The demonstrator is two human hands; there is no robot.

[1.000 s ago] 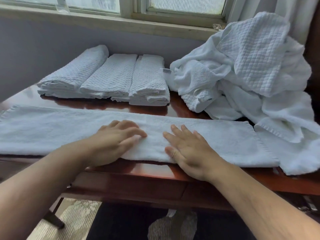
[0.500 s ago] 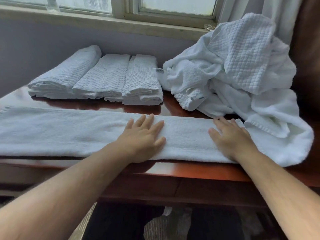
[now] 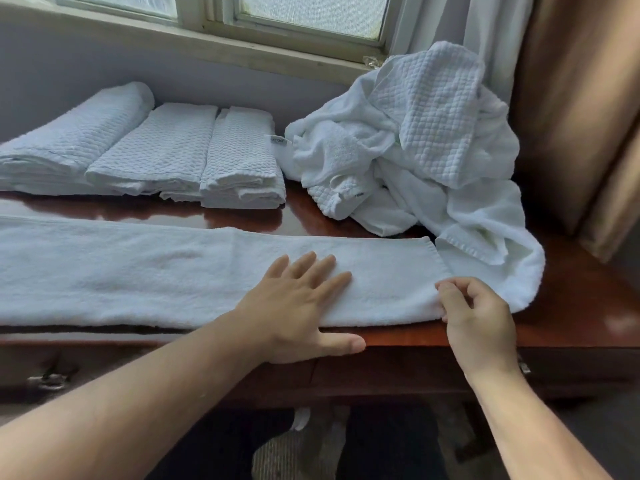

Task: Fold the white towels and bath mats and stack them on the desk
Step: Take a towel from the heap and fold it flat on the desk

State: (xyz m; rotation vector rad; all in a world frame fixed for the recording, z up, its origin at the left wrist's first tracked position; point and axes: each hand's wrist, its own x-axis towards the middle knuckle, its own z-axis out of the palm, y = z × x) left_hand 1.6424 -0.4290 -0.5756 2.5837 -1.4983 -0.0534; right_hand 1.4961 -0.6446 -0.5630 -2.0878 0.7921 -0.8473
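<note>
Head view: the long towel (image 3: 138, 271) is lying in a strip along the desk's (image 3: 571, 306) near edge, nine o'clock to three. The left hand (image 3: 298, 299) is pressing flat on it, fingers straight, likely anchoring it. The right hand (image 3: 474, 313), at four o'clock, is pinching the towel's right end, seemingly to fold it leftward. Folded stacks (image 3: 173, 150) are sitting at eleven o'clock, and the unfolded pile (image 3: 433, 133) at one.

Long towel (image 3: 138, 271), left end off-frame
</note>
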